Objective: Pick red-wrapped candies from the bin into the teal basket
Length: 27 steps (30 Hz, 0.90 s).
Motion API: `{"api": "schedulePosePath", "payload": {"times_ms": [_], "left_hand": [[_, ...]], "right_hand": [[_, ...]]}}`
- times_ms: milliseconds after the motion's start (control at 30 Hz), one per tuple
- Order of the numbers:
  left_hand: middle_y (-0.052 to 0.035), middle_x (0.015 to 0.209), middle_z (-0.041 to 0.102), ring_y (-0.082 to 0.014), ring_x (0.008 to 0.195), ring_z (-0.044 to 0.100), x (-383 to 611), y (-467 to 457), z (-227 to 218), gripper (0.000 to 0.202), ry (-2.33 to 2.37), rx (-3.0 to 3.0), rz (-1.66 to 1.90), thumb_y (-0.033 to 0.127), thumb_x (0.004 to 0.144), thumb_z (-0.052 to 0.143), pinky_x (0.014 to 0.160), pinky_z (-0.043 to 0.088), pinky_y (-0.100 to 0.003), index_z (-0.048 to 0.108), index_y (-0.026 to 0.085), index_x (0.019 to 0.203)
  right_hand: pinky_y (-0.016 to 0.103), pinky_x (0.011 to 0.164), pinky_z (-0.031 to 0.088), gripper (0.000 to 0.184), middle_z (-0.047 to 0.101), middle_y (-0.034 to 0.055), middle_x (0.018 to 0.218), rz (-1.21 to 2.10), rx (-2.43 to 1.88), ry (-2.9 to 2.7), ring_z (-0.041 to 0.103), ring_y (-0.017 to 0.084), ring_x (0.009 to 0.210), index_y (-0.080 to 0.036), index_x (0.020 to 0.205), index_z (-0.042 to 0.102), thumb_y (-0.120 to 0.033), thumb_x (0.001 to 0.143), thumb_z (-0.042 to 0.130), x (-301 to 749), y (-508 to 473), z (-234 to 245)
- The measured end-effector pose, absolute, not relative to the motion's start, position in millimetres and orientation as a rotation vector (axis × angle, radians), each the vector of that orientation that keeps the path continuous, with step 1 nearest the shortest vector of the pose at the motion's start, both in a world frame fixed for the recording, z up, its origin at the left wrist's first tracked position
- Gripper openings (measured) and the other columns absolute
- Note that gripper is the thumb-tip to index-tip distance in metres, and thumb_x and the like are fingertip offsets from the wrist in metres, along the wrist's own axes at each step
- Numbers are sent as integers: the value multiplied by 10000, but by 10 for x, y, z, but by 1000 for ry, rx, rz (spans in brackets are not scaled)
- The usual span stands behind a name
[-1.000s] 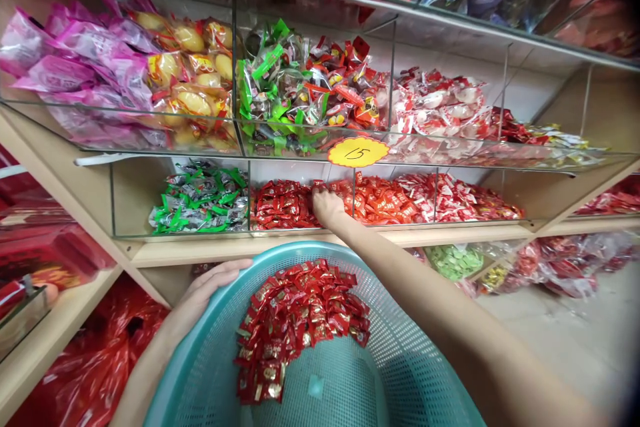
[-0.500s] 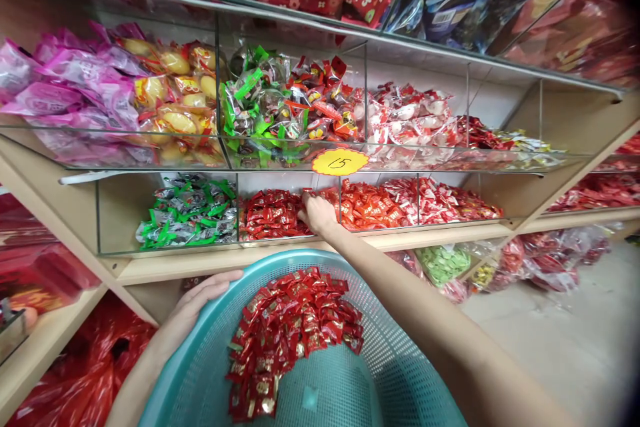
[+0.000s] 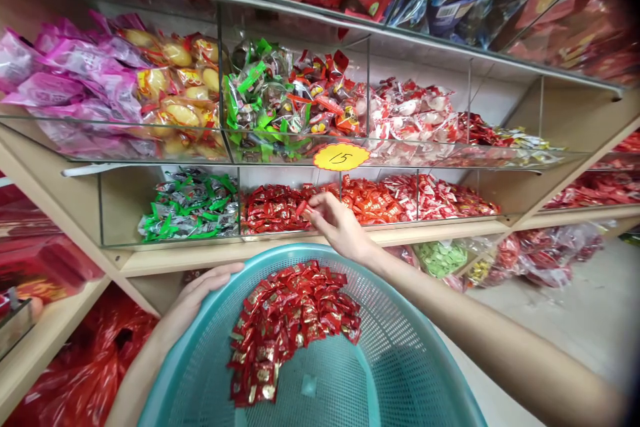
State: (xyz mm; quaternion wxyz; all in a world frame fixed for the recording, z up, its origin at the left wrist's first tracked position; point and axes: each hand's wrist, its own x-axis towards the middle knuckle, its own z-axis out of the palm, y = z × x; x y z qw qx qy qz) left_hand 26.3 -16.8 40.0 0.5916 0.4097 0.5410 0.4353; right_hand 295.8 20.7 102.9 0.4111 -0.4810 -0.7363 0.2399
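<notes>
A teal plastic basket (image 3: 415,347) with perforated walls fills the lower middle of the head view. Many small red-wrapped candies (image 3: 300,313) lie heaped against its far and left side. My left hand (image 3: 207,283) grips the basket's left rim, its thumb hidden behind the wall. Just above the far rim, my right hand (image 3: 335,220) pinches a red-wrapped candy (image 3: 302,207) between thumb and fingers. Behind it, the low shelf compartment (image 3: 273,207) holds a pile of similar red candies.
Green-and-silver candies (image 3: 190,207) fill the compartment to the left, orange-red ones (image 3: 373,200) the right. A clear front panel and wooden shelf edge (image 3: 185,261) run before them. Above, a yellow price tag (image 3: 341,157) marked 15 hangs. Bagged goods (image 3: 545,257) sit on the floor at right.
My right hand has come out of the red candy compartment toward the basket, now with a candy in its fingers. My left hand stays on the rim.
</notes>
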Motion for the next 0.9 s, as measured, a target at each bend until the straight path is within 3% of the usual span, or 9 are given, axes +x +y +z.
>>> {"api": "schedulePosePath", "payload": {"times_ms": [100,267,367,533,600,733,900], "left_hand": [[-62,1055,734,-280,989,647,260,-168,396,458,1256,953,990,428,574,699,807,508,-329,715,219,981],[-38,1068,730,-267,1047,615,287,-187,458,449,1272,969,982,433,580,694,851,481,-302,715,213,970],[-35,1033,742,-265,1017,631,300,-191,480,459,1282,959,972,436,572,696,830,492,-306,711,218,976],[-35,1030,742,-266,1015,636,300,-177,471,469,1285,957,964,449,580,687,814,503,-300,702,217,987],[-34,1032,741,-267,1027,629,296,-176,469,464,1282,949,960,445,575,691,808,505,-298,704,220,981],[-19,1058,734,-250,1052,616,288,-186,467,443,1271,947,962,438,575,694,817,493,-272,711,234,967],[-19,1024,745,-242,1010,637,277,-190,456,436,1274,971,973,435,575,693,836,482,-277,717,236,961]], "right_hand": [[286,701,515,267,593,41,928,1216,-1159,-1445,635,123,736,-184,1028,502,-367,837,541,3216,-302,976],[277,775,501,401,609,51,974,1499,-1275,-1102,620,113,780,-172,1041,556,-352,715,704,3635,-824,768],[257,663,480,412,611,17,842,1358,-1386,-1306,575,103,688,-162,1021,546,-339,692,721,3775,-886,588],[231,516,375,209,525,-35,628,868,-1656,-1811,473,102,557,-159,886,556,-349,800,578,3792,-834,394],[245,563,395,181,546,-8,666,669,-1745,-1983,510,121,604,-164,818,577,-332,841,513,3738,-832,390],[266,725,432,163,567,70,934,289,-1840,-2222,574,166,831,-180,833,608,-293,857,493,3600,-857,417],[256,664,437,186,561,86,984,117,-2056,-2352,601,145,735,-172,850,588,-273,894,438,3501,-819,358]]}}
